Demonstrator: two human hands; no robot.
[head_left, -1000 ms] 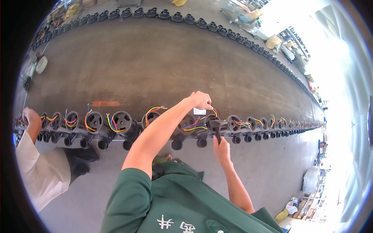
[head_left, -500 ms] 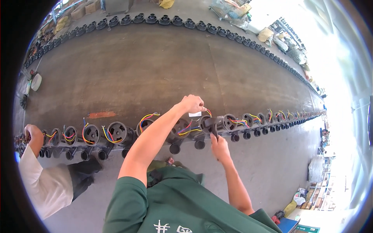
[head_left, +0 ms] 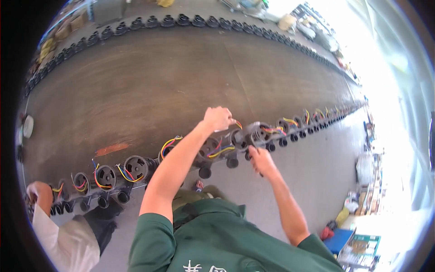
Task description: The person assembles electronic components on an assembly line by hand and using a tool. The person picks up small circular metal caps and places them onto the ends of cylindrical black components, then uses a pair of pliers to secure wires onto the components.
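My left hand [head_left: 218, 119] is closed above the row, its fingertips on a bundle of red and yellow wires [head_left: 239, 124]. The wires rise from a round black motor housing [head_left: 238, 139]. A small white piece shows just under that hand. My right hand [head_left: 262, 161] is wrapped round the handle of a dark hammer [head_left: 250, 141], whose blurred head is at the right side of this housing. To its right lies another slotted housing [head_left: 261, 132] with coloured wires. A housing [head_left: 210, 147] with red, blue and yellow wires is partly behind my left forearm.
Housings line the near edge of the long brown table [head_left: 149, 81], their short tubes overhanging the floor. Another row of black parts [head_left: 182, 19] follows the far edge. At left, a co-worker's hand [head_left: 40, 192] is at the same row. Boxes and bags stand at right.
The view has turned and shifted, so the row slants more. The hammer head is lower against the housing, with more blur. My left hand stays by the same wires.
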